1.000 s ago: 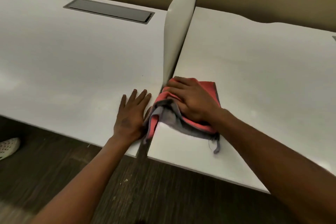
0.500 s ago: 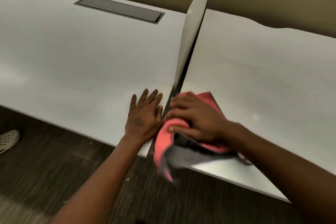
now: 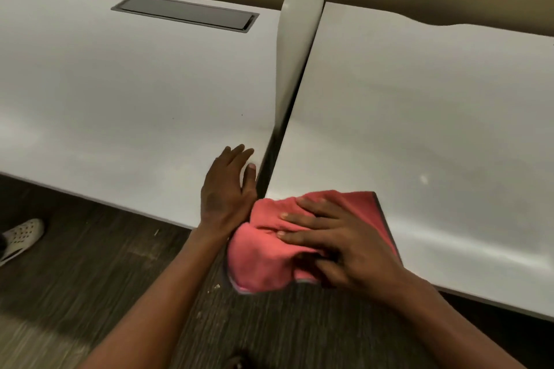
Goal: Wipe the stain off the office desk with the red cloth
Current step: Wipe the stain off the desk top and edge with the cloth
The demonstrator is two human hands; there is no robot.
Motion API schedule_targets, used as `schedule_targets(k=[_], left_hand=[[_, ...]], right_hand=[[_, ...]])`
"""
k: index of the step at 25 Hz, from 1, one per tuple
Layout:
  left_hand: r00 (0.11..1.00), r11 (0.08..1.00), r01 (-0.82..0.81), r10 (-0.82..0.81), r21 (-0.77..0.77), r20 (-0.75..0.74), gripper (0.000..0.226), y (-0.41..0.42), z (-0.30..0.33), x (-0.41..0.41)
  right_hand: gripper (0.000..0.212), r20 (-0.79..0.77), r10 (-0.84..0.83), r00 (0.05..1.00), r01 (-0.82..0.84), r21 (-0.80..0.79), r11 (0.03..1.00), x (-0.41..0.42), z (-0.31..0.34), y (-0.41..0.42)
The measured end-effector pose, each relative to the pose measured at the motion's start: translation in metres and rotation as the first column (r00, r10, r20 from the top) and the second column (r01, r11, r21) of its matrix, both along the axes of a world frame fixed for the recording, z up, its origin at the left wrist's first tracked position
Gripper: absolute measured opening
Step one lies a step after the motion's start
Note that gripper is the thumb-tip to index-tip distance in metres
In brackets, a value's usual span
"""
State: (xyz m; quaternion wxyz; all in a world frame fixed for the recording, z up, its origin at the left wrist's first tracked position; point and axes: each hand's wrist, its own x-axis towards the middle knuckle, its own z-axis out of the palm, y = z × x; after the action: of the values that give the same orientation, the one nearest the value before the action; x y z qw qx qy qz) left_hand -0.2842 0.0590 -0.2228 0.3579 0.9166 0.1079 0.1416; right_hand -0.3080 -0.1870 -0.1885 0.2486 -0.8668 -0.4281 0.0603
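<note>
far out to the left of the left hand (image 3: pixel 226 192), a pale perforated shoe (image 3: pixel 22 237) sits on the dark wood-grain floor (image 3: pixel 90 278), below the front edge of the white office desk (image 3: pixel 120 93). that edge runs down and rightward until it meets the left wrist, and the whole surface up and left of this hand lies bare, wide room to move in. up and away from the fingers (image 3: pixel 236 156), near the desk's back edge, a dark rectangular hatch (image 3: pixel 184 12) sits flush in the top.

the left hand lies flat, palm down, fingers nearly straight and close together, holding nothing; its thumb (image 3: pixel 249 174) rests just beside the dark gap where this slab ends. straight beyond the fingertips an upright white divider panel (image 3: pixel 299 39) stands along that gap and blocks any sideways sweep further back; it stops short of the hands, so the front strip stays passable.

just right of the left hand, touching its outer edge, is the red cloth (image 3: pixel 260 246). it covers the front left corner of the second desk slab (image 3: pixel 419 99), and its lower left lobe bulges past the edge and hangs over the floor. its long axis runs from that hanging lobe up and right to a squared corner with a dark grey border. the right hand (image 3: pixel 338 243) presses on top of it, fingers spread and pointing left, thumb curled around the near fold. right of and beyond this hand the slab is bare, showing a small pale spot (image 3: pixel 423 179) and faint smears, with the front edge slanting away to the lower right.
</note>
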Motion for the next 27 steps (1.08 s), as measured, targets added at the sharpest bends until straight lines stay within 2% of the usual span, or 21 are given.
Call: schedule_targets(k=[3,5,7,10,11,12,13,15,16,17,19,22,23,25,27], left_hand=[[0.996,0.973,0.018,0.004,-0.231,0.091,0.033,-0.018,0.018,-0.031],[0.989,0.961,0.069,-0.032,-0.267,0.142,0.032,-0.029,0.033,-0.047],[0.973,0.967,0.134,-0.088,-0.217,0.211,0.034,-0.037,0.045,-0.056],[0.956,0.973,0.167,-0.121,-0.158,0.266,0.035,-0.052,0.045,-0.056],[0.952,0.974,0.163,-0.114,-0.156,0.284,0.035,-0.057,0.043,-0.053],[0.949,0.977,0.151,-0.101,-0.148,0.299,0.036,-0.061,0.041,-0.051],[0.948,0.981,0.141,-0.095,-0.135,0.302,0.036,-0.065,0.041,-0.047],[0.949,0.986,0.142,-0.110,-0.091,0.297,0.037,-0.069,0.042,-0.041],[0.948,0.986,0.154,-0.131,-0.058,0.289,0.039,-0.068,0.042,-0.038],[0.948,0.984,0.180,-0.169,-0.015,0.270,0.041,-0.067,0.043,-0.036],[0.943,0.969,0.234,-0.247,0.081,0.225,0.042,-0.067,0.045,-0.026],[0.926,0.950,0.293,-0.311,0.112,0.213,0.042,-0.070,0.054,0.001],[0.918,0.944,0.309,-0.327,0.115,0.222,0.042,-0.071,0.058,0.012],[0.905,0.936,0.325,-0.349,0.136,0.244,0.045,-0.070,0.066,0.032],[0.890,0.929,0.335,-0.367,0.160,0.270,0.047,-0.067,0.070,0.047]], right_hand=[[0.056,-0.025,-0.229,0.973,0.230,0.050,0.972,-0.018,0.003,-0.066],[0.054,-0.018,-0.420,0.907,0.420,0.109,0.901,-0.025,0.006,-0.115],[0.057,0.020,-0.632,0.775,0.626,0.108,0.772,-0.016,0.011,-0.158],[0.053,-0.011,-0.866,0.500,0.865,0.041,0.499,0.011,0.018,-0.177],[0.046,-0.030,-0.874,0.485,0.874,0.058,0.483,0.017,0.017,-0.162],[0.042,-0.040,-0.845,0.534,0.844,0.091,0.529,0.018,0.016,-0.140],[0.042,-0.028,-0.782,0.623,0.779,0.114,0.617,0.013,0.011,-0.120],[0.047,0.011,-0.590,0.808,0.586,0.092,0.805,-0.006,0.001,-0.093],[0.050,0.005,-0.499,0.866,0.497,0.083,0.864,-0.014,-0.001,-0.089],[0.052,-0.014,-0.462,0.887,0.461,0.088,0.883,-0.013,0.000,-0.091],[0.056,-0.015,-0.541,0.841,0.538,0.137,0.832,0.019,0.003,-0.098],[0.054,-0.016,-0.774,0.633,0.774,0.052,0.631,0.084,0.013,-0.074],[0.054,-0.009,-0.773,0.634,0.773,0.004,0.634,0.098,0.016,-0.057],[0.055,0.039,-0.666,0.745,0.667,-0.060,0.743,0.105,0.012,-0.027],[0.057,0.048,-0.545,0.837,0.547,-0.049,0.836,0.087,0.001,-0.014]])
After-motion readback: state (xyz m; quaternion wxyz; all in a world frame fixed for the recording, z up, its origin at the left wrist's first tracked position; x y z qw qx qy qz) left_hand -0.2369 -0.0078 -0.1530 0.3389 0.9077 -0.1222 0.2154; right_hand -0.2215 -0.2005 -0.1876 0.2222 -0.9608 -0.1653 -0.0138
